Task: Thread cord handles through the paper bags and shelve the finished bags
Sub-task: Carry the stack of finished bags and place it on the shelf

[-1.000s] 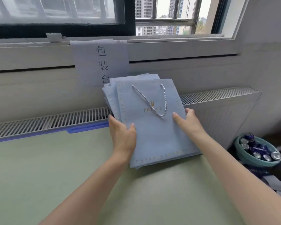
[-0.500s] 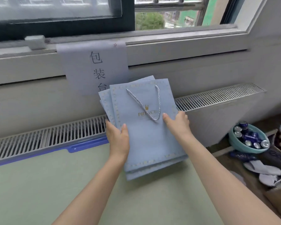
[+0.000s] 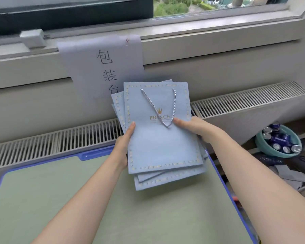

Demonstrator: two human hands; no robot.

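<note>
the left hand (image 3: 124,147) grips the left edge of a stack of pale blue paper bags (image 3: 163,150), thumb on top and fingers curled underneath. between the two hands the stack sits fanned and slightly askew, held just above the green table (image 3: 60,199). the top bag already has its twisted cord handle (image 3: 158,107) threaded, looping down its face towards the right hand. the right hand (image 3: 195,126) pinches the right edge, thumb pressed on top by the loop. whether the lower bags carry cords cannot be told. threading looks finished for at least the top bag; shelving is still to come, and no shelf shows near either hand.
</note>
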